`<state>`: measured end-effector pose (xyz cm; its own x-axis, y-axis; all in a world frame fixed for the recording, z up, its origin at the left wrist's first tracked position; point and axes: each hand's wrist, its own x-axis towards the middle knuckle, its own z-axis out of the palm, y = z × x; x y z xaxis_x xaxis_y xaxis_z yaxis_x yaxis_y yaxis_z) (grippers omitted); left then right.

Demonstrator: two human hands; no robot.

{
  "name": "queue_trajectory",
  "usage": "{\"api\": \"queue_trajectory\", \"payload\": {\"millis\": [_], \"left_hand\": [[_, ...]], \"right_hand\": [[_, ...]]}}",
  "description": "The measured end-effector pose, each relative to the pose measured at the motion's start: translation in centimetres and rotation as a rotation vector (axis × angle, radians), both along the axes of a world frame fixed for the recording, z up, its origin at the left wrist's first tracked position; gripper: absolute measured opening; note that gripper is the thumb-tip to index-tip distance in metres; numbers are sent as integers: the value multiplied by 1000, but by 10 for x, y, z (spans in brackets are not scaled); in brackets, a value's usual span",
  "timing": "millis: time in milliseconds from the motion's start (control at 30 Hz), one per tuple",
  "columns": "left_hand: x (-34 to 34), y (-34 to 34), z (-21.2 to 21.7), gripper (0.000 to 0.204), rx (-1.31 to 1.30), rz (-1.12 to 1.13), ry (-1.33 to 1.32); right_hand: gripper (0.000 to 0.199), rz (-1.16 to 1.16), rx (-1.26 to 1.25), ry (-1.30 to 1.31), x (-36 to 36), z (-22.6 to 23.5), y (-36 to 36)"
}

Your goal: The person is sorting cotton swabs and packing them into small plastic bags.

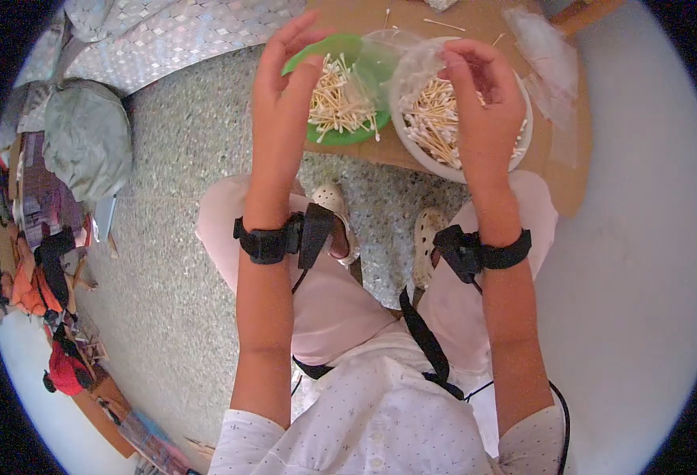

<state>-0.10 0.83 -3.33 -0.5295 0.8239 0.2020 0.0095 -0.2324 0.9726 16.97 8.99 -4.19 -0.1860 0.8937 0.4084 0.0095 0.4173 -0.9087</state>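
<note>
Cotton swabs with pale sticks and white tips point(337, 101) lie heaped in a green bowl point(372, 59). Beside it on the right, a white bowl point(461, 176) holds many more swabs point(431, 119). My left hand point(285, 75) is over the green bowl's left rim, its thumb and fingers apart, with nothing visible between them. Above the white bowl, my right hand point(487, 87) has its fingers curled, pinching a clear plastic bag point(417, 70). This bag stretches between the two bowls; its outline is hard to follow.
Both bowls rest on a cardboard sheet point(574, 182), where a few loose swabs point(443, 24) lie at the far side. More clear plastic bags point(546, 59) are at its right. A grey-green sack point(87, 141) stands on the speckled floor point(182, 214). Other people point(33, 286) are at far left.
</note>
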Motion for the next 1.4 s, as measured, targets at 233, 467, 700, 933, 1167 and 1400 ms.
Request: {"api": "queue_trajectory", "payload": {"millis": [233, 467, 700, 933, 1167, 1400], "left_hand": [[3, 3, -12, 32, -110, 32, 454], [5, 1, -8, 17, -78, 86, 315], [3, -2, -4, 16, 49, 199, 252], [6, 4, 3, 33, 101, 260, 194], [13, -2, -5, 20, -170, -23, 229], [14, 0, -3, 16, -5, 19, 103]], "right_hand": [[19, 80, 12, -173, -9, -1, -4], [24, 131, -86, -41, -12, -4, -5], [26, 358, -75, -403, -11, -10, -12], [22, 323, -326, -121, -7, -14, -3], [28, 324, -451, 241, -9, -4, -3], [36, 437, -558, 15, -8, -5, -2]]}}
